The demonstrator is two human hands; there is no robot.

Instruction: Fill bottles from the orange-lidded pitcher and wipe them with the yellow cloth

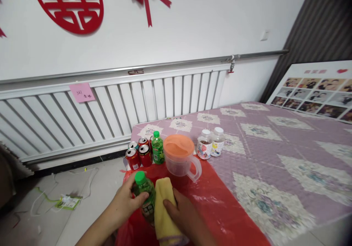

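My left hand (129, 198) is closed around a green plastic bottle (148, 209) with a green cap, tilted slightly over the red plastic sheet (209, 202). In my right hand (181, 209) is a folded yellow cloth (165, 209), held close against the bottle's right side. Just beyond stands a clear plastic pitcher (178, 165) with an orange lid and a handle on its right. A second green bottle (157, 149) is upright to the pitcher's left, beside several drink cans (145, 156). Two clear jars with white lids, one (204, 145) nearer than the other (218, 142), stand to the right.
A purple quilted cover (247, 158) with floral patches spreads to the right. Behind runs a white radiator (162, 95) bearing a pink note (81, 92). On the floor at left lies a power strip (68, 202) with cables. A photo board (316, 88) leans at the far right.
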